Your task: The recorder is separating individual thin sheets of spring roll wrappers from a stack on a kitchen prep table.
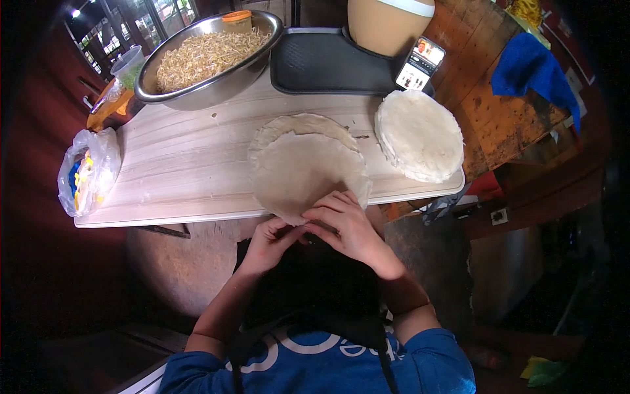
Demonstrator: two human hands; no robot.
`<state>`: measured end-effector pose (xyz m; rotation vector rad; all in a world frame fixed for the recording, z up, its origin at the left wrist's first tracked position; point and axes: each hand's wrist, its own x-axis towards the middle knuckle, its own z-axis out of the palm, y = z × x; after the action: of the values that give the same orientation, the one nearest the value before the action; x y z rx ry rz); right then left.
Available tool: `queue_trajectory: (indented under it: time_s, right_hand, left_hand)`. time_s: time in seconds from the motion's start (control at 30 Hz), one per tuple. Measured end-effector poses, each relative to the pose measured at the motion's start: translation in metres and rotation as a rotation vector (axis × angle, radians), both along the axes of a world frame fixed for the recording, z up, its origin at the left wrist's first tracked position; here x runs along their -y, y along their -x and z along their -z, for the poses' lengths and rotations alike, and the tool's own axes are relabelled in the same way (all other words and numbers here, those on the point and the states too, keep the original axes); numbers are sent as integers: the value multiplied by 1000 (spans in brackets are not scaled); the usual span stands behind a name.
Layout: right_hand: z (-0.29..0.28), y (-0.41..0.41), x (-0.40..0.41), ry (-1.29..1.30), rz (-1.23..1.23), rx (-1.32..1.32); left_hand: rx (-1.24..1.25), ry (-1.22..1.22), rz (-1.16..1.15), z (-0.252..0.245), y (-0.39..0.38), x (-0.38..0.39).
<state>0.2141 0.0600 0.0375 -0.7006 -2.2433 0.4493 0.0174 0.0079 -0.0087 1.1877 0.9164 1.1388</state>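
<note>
Round thin wrapper sheets (310,167) lie at the table's near edge, the top one offset towards me so that the rim of those beneath shows behind it. At the near rim of the top sheet, my left hand (270,241) pinches the edge between thumb and fingers. My right hand (342,224) holds the same rim just beside it, fingers over the sheet and thumb below. The fingertips of both hands nearly meet. To the right stands a taller stack of round white wrappers (419,135) with ragged edges.
A steel basin (211,98) of bean sprouts (209,56) holds an orange-lidded tub (237,22). Behind are a black tray (320,64), a tan container (389,24) and a propped phone (421,63). A plastic bag (91,170) hangs at the left edge; a blue cloth (534,74) lies right.
</note>
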Motion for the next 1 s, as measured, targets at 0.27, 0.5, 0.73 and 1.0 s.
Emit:
queue_trajectory:
  time_s: [0.27,0.5,0.73,1.0]
  right_hand:
    - [8,3,-7,115,-65,-77]
    - [4,13,-5,-131,33,-12]
    - [8,18,0,-125,188,-51]
    - [-3,8,-1,-27,43,-41]
  left_hand:
    - [-134,-101,37,-4,7,-2]
    - [-183,-36,43,-9,9,-1]
    - [-196,-46,52,-14,6,1]
    - [-156,-35,31,-14,7,3]
